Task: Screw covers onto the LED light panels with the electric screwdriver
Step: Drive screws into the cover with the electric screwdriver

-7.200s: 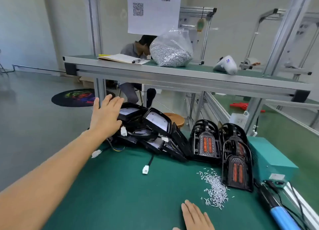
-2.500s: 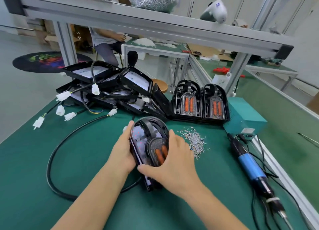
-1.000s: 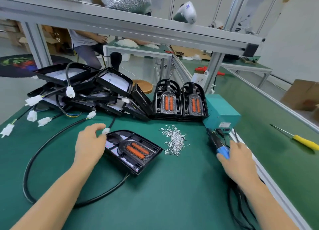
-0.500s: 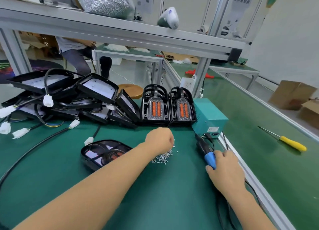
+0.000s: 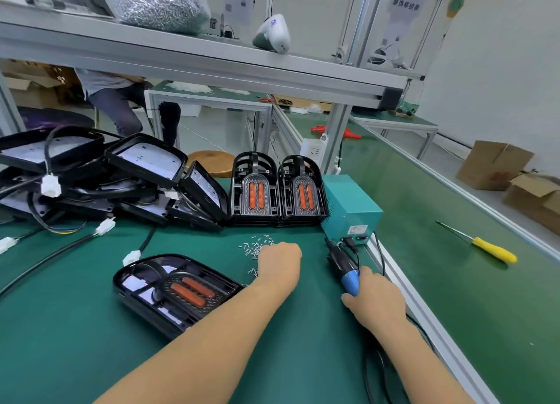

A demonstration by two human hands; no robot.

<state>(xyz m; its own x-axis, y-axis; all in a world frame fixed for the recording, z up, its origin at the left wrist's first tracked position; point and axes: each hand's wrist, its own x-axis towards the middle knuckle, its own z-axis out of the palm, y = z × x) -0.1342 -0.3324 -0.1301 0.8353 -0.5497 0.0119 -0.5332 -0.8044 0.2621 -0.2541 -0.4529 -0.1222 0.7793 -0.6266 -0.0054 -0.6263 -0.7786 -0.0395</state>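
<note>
Screws being gathered, no fastening visible yet

Progress looks early. One LED light panel [image 5: 177, 293] lies flat on the green worktop [image 5: 75, 358] near the person, with its cover [image 5: 191, 291] (the piece with two orange strips) seated on top, so the fitting of that pair seems done. Whether any screw already sits in it cannot be told from this view.

The left hand [image 5: 280, 262] reaches across to the loose pile of screws [image 5: 256, 246] just beyond the panel; its fingers curl down into the pile, but what they pinch is hidden under the knuckles. The right hand [image 5: 374, 302] wraps its fingers round the blue grip of the electric screwdriver [image 5: 344, 267], which lies low on the worktop beside the teal power box [image 5: 348, 206], its bit end not in sight.

What remains is most of the work: placing screws, driving each one, then repeating for the rest. A heap of uncovered panels [image 5: 115, 176] with trailing cables waits at the far left, and two stacks of spare covers [image 5: 277, 191] stand upright next to them.
</note>
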